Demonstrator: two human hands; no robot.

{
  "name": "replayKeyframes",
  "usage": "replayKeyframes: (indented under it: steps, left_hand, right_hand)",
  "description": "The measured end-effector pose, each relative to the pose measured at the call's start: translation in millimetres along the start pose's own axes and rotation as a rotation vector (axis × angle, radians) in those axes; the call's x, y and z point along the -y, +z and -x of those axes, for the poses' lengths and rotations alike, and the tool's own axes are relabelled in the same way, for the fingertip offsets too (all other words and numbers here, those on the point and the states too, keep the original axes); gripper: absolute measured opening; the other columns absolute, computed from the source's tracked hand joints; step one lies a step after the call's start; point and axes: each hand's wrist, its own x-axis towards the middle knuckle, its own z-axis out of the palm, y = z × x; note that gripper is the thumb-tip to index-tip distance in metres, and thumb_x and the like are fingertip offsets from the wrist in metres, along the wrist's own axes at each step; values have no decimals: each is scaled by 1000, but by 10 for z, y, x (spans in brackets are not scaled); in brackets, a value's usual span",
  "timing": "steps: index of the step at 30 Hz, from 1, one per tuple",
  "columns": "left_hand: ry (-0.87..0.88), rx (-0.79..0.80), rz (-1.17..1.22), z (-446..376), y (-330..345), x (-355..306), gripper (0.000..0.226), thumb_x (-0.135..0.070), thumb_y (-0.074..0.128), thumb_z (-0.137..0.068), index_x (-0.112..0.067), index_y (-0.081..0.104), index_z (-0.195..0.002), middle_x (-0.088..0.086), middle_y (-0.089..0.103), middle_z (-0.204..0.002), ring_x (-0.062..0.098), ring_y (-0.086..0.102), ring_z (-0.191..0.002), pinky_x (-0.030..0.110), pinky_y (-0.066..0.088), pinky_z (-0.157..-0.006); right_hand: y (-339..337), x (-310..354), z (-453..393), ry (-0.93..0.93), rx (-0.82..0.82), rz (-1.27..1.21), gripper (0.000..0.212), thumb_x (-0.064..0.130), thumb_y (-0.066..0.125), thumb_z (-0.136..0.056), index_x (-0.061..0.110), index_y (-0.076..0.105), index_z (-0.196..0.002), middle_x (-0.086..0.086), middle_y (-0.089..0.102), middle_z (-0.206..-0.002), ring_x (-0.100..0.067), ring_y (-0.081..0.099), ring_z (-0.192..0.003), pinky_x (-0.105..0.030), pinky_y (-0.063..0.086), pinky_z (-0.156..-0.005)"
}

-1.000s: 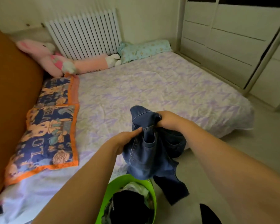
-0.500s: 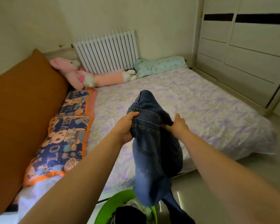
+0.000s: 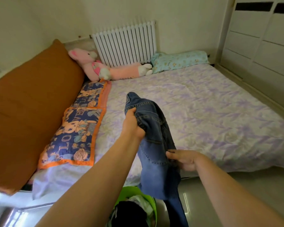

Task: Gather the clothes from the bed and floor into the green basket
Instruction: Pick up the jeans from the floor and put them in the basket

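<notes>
Over the near edge of the bed (image 3: 203,112), the jeans (image 3: 154,145) hang in the air, held by both hands. The bed is the largest item: a purple-patterned sheet with no loose clothing visible on it. Along its left edge lie a brown cushion (image 3: 31,112) and a blue-and-orange pillow (image 3: 75,133); at the far edge lie a pink plush rabbit (image 3: 95,66) and a light blue pillow (image 3: 179,60).

The jeans are long. Their upper part is bunched, and one leg trails down past the right side of the green basket (image 3: 147,199), toward the floor.

The basket stands on the floor just beside the near edge of the bed, directly below the jeans. It already holds dark and pale clothes, piled near the rim.

Left hand (image 3: 132,123): fingers curled tight around the waistband fabric. Right hand (image 3: 182,159): fingers curled into the fabric lower down, at thigh level.

Risks, as judged:
1. Trailing leg lands outside the rim if the garment is released without being gathered first.
2. Denim weight on one side may tip the basket or drag the pile over the rim.
3. Full basket may shed the jeans.

Legible writing: the patterned pillow shows "LOVE" in large orange letters, partly distorted. No brand label on the jeans can be read.
</notes>
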Motion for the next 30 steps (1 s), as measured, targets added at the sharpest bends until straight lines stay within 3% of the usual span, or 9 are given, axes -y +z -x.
replayKeyframes:
  steps: [4,6,9,16,19,22,24,27,30]
  left_hand:
    - [17,-24,173,-69,10,-156,28,-30,52,-94,-5,65,-92,6,60,-79,21,55,-66,26,44,-78]
    - [26,-6,194,-56,33,-190,28,-29,51,-94,-6,63,-85,4,58,-75,19,53,-63,22,43,-72]
    - [79,31,200,3,52,-351,32,-29,47,-97,-4,64,-86,7,64,-76,22,59,-64,23,50,-68]
    - [223,-186,-106,-236,-544,-579,36,-30,47,-98,-9,54,-126,6,62,-117,21,64,-95,34,54,-81]
    - [66,-275,-202,-323,-876,-329,41,-31,59,-93,-9,53,-127,8,61,-123,29,60,-110,42,52,-86]
    - [-112,-348,-324,-243,-1074,60,27,-24,55,-94,-8,56,-116,16,62,-107,31,61,-88,40,54,-65]
    - [-240,-372,-422,-168,-1202,371,33,-20,44,-98,-2,54,-124,19,60,-119,34,59,-105,45,53,-83]
    - [-261,-344,-754,-57,-1366,795,52,-8,34,-98,-8,28,-150,16,43,-143,33,48,-126,43,41,-103]
    - [-230,-173,-1040,29,-1438,1002,101,-7,61,-86,-20,-13,-153,21,19,-157,38,37,-137,44,41,-106]
  right_hand:
    - [100,-68,-18,109,-3,425,103,59,89,-43,20,56,-133,4,62,-131,-20,57,-123,-38,45,-105]
    - [219,-76,-57,51,-187,544,77,55,82,-63,22,58,-128,4,64,-127,-20,59,-115,-39,48,-100]
    - [313,42,-61,-34,-402,287,38,32,63,-91,13,58,-123,-3,63,-115,-21,57,-98,-29,48,-71]
    - [196,472,110,-45,-390,-45,18,21,59,-94,11,62,-108,-7,70,-95,-25,63,-89,-40,52,-75]
    - [217,678,159,-103,-342,-176,11,18,54,-96,12,62,-101,-6,70,-88,-24,62,-86,-40,50,-76]
    - [306,794,117,-131,-300,-269,16,20,52,-97,9,63,-101,-9,74,-81,-28,63,-86,-40,51,-72]
    - [404,864,83,-155,-307,-347,19,23,52,-97,8,62,-104,-13,72,-91,-31,63,-90,-45,51,-74]
    - [556,982,25,-205,-314,-439,26,26,53,-97,8,59,-113,-16,64,-109,-37,60,-101,-53,50,-76]
    - [711,1124,26,-205,-267,-471,34,27,53,-97,8,52,-126,-18,59,-121,-40,55,-112,-60,46,-87]
